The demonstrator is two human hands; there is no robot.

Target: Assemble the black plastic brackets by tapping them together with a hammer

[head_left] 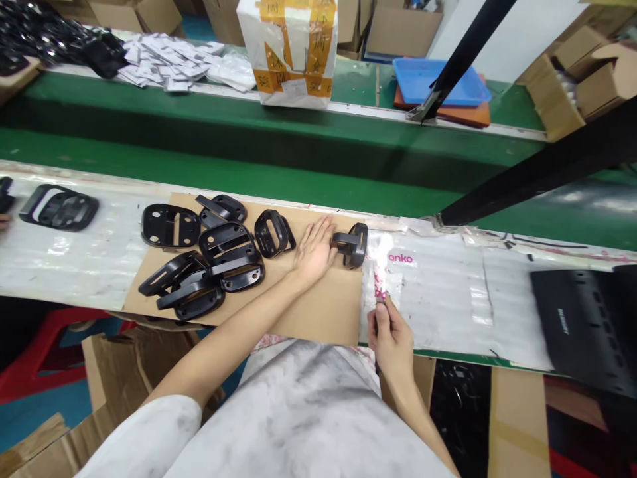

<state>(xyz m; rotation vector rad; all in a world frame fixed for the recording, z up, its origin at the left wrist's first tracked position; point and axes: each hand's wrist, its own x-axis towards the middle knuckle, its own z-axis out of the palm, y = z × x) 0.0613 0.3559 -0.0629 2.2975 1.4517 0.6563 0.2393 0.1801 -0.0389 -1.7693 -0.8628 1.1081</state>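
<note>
My left hand (314,252) lies flat on a cardboard sheet (318,309), its fingers stretched out. Right beside it sits a black plastic bracket (355,245) with a raised loop; whether the fingertips touch it I cannot tell. My right hand (393,335) is closed around a slim dark-handled tool (381,304), held at the sheet's right edge. The tool's far end is lost in a bright glare, so its kind is unclear. Left of my left hand, one similar bracket (273,234) stands apart from a loose heap of several black brackets (229,249).
Another black bracket (62,207) lies far left, near a co-worker's fingers (4,221). A black case-like panel (582,325) is at the right. Across the green channel stand a taped white box (293,56) and a blue tray (440,79). A dark post (522,162) slants over the right side.
</note>
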